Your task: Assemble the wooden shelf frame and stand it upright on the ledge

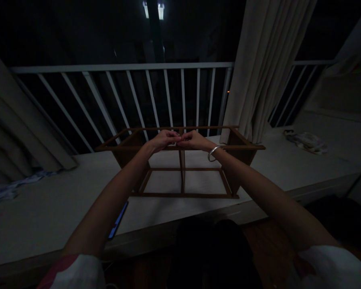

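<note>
A brown wooden frame (204,195), like a small shelf with a middle divider, stands on the pale window ledge. Above the middle of its upper front rail, both my hands meet. My left hand (165,140) is closed in a pinch, fingertips pointing right. Facing it, my right hand (195,140) pinches too, its fingertips almost against the left ones. Something small seems to be between the fingers, but the dim light hides what it is. A silver bangle (212,153) circles my right wrist.
White railings (132,67) run behind the frame, before a dark window. Beige curtains (264,60) hang at both sides. A tablet or phone (118,220) lies at the ledge's front edge, beside my left forearm. Crumpled cloth (308,142) rests at the right.
</note>
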`<state>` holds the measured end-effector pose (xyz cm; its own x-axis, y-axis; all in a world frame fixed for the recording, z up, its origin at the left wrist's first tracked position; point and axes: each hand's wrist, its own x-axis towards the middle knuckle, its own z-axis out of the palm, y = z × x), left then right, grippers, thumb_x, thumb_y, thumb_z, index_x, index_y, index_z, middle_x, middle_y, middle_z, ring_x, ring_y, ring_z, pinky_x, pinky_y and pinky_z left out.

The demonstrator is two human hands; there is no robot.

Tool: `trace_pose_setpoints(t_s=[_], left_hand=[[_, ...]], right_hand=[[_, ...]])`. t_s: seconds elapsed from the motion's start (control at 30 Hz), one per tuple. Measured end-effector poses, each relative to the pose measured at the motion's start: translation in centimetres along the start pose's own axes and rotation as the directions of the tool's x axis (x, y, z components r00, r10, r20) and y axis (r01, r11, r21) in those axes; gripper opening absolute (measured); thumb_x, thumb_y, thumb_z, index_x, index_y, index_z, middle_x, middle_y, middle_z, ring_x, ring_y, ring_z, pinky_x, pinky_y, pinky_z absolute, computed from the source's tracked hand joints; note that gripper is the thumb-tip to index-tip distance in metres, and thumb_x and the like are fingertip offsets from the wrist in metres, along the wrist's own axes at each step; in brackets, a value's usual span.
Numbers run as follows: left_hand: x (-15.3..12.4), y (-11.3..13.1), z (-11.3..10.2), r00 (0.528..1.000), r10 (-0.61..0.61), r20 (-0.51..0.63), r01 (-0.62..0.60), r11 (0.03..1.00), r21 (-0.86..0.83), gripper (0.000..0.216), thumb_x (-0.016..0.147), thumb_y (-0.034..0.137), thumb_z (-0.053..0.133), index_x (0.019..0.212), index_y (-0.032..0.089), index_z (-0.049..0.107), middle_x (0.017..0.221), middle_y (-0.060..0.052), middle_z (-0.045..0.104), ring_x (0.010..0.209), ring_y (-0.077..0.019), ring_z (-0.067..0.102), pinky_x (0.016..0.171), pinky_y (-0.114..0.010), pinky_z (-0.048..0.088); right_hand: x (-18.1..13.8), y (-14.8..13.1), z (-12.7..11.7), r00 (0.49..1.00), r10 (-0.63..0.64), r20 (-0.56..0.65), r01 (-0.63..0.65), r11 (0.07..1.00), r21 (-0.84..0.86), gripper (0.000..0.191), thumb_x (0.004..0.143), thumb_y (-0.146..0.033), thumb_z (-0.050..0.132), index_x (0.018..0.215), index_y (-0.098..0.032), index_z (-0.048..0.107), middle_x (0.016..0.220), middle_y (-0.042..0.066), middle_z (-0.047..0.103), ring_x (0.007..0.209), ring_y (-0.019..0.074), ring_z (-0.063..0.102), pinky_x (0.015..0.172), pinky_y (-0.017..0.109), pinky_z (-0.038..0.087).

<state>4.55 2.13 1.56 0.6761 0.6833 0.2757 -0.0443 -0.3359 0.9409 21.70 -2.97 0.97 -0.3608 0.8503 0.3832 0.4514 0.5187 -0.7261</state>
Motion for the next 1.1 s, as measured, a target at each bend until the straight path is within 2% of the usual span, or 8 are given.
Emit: trace_pose_setpoints(t_s=[0.17, 0.27, 0.4, 0.6, 0.93, 1.1], left_hand=[[-0.05, 0.04, 0.02, 1.000, -0.010, -0.014, 0.010, 1.000, 0.007, 0.022, 0.055, 0.028, 0.071, 0.060, 0.010, 0.060, 0.068, -0.002, 0.056, 0.060, -0.0072, 0.050, 0.056, -0.021, 0.036], [-0.06, 0.19, 0.00, 0.999, -0.044, -0.017, 0.045, 0.999, 0.013, 0.021, 0.056, 0.027, 0.071, 0.065, 0.010, 0.061, 0.062, 0.000, 0.055, 0.056, -0.0059, 0.048, 0.051, -0.019, 0.032], [0.10, 0.29, -0.06, 0.997, -0.063, -0.034, 0.063, 0.998, -0.019, 0.025, 0.055, 0.026, 0.071, 0.073, 0.011, 0.062, 0.065, -0.001, 0.057, 0.056, -0.0056, 0.049, 0.049, -0.018, 0.033], [0.32, 0.05, -0.10, 0.994, -0.076, -0.074, 0.072, 0.996, -0.049, 0.026, 0.057, 0.030, 0.070, 0.072, 0.011, 0.060, 0.065, 0.000, 0.056, 0.056, -0.0050, 0.049, 0.050, -0.017, 0.035], [0.43, -0.52, -0.39, 0.997, -0.033, -0.068, 0.028, 0.997, -0.065, 0.030, 0.056, 0.033, 0.072, 0.074, 0.012, 0.060, 0.067, -0.002, 0.059, 0.057, -0.0066, 0.052, 0.051, -0.019, 0.036], [0.26, -0.32, -0.33, 0.996, -0.062, -0.064, 0.058, 0.996, -0.066, 0.030, 0.056, 0.032, 0.071, 0.076, 0.013, 0.060, 0.070, -0.002, 0.058, 0.061, -0.0079, 0.053, 0.052, -0.018, 0.036]], right_hand=[[0.18, 0.36, 0.03, 0.999, -0.031, 0.014, 0.031, 0.998, 0.052, 0.035, 0.063, -0.037, 0.060, 0.082, -0.008, 0.067, 0.071, 0.002, 0.061, 0.064, 0.0094, 0.049, 0.060, 0.021, 0.037], [0.11, 0.37, 0.08, 0.999, -0.039, 0.015, 0.038, 0.996, 0.085, 0.036, 0.062, -0.037, 0.061, 0.082, -0.007, 0.066, 0.070, 0.002, 0.060, 0.063, 0.0089, 0.049, 0.060, 0.021, 0.037], [-0.03, 0.03, 0.13, 1.000, -0.021, -0.015, 0.022, 0.997, 0.077, 0.036, 0.060, -0.039, 0.063, 0.075, -0.006, 0.067, 0.064, 0.001, 0.058, 0.058, 0.0078, 0.046, 0.057, 0.021, 0.035], [0.09, -0.06, 0.23, 0.999, 0.000, -0.048, 0.002, 0.998, 0.055, 0.033, 0.059, -0.038, 0.063, 0.069, -0.007, 0.066, 0.062, 0.001, 0.057, 0.057, 0.0075, 0.045, 0.055, 0.021, 0.034], [-0.06, -0.12, 0.02, 0.999, -0.037, -0.033, 0.038, 0.999, 0.016, 0.038, 0.063, -0.039, 0.060, 0.082, -0.007, 0.067, 0.068, 0.003, 0.059, 0.061, 0.0087, 0.046, 0.058, 0.021, 0.035], [-0.17, -0.10, -0.09, 0.998, -0.052, -0.025, 0.053, 0.998, 0.036, 0.035, 0.064, -0.037, 0.059, 0.080, -0.006, 0.067, 0.068, 0.003, 0.060, 0.061, 0.0084, 0.047, 0.059, 0.021, 0.035]])
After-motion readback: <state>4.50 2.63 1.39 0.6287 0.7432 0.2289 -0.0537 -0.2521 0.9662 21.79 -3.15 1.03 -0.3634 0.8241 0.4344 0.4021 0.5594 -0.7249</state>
